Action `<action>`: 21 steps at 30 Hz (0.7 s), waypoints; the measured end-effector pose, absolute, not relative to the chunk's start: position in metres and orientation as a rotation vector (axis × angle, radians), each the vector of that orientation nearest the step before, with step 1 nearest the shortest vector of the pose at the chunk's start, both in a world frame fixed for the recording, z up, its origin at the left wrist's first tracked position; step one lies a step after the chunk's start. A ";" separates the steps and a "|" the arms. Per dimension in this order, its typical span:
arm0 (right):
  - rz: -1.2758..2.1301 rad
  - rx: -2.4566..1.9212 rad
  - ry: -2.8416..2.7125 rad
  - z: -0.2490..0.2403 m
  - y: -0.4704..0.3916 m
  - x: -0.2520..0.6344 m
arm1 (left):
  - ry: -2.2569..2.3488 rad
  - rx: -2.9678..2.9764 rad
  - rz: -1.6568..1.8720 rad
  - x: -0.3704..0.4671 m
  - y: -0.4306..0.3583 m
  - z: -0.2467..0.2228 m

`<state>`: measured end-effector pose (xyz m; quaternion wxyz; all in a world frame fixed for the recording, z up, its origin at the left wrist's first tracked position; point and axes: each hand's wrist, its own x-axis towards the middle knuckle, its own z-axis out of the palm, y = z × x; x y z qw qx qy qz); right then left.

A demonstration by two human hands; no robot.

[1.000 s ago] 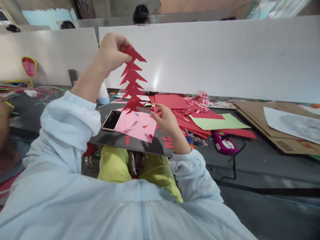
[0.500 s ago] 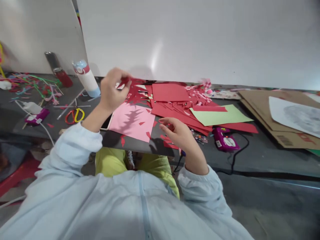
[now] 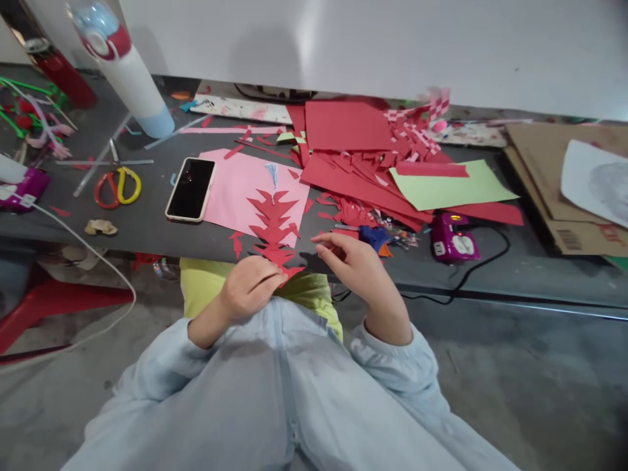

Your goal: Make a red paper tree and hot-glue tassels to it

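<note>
My left hand (image 3: 251, 286) is closed on the near end of a red paper cutout (image 3: 273, 222) with spiky, zigzag edges, close to my body at the table's front edge. A small blue-and-white tassel (image 3: 271, 176) shows at the far end of the cutout. The cutout reaches over a sheet of pink paper (image 3: 230, 186). My right hand (image 3: 356, 265) hovers to the right of it, fingers loosely bent and thumb apart, with nothing seen in it. Just beyond the right hand lies a blue glue gun (image 3: 371, 237) beside small red paper scraps (image 3: 356, 212).
A phone (image 3: 191, 190) and red-and-yellow scissors (image 3: 118, 188) lie left, with a white bottle (image 3: 130, 82) behind. Red paper sheets (image 3: 348, 127), light green paper (image 3: 446, 190), a purple power socket (image 3: 452, 239) with a cord and cardboard (image 3: 572, 245) are to the right.
My left hand has come down from a raised spot over the table to near my lap, bringing the red cutout along. My right hand has barely moved. The view has tilted downward.
</note>
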<state>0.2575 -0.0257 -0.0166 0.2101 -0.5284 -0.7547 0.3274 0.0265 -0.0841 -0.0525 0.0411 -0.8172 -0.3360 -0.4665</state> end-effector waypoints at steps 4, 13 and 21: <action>0.707 -1.458 -2.292 -0.018 -0.015 0.243 | -1.010 -2.529 -1.442 0.031 -0.093 -0.056; 0.364 -1.592 -2.688 -0.014 0.024 0.183 | -0.983 -2.674 -1.423 0.034 -0.102 -0.059; 0.318 -1.621 -2.775 -0.028 0.027 0.175 | -1.015 -2.761 -1.382 0.028 -0.108 -0.053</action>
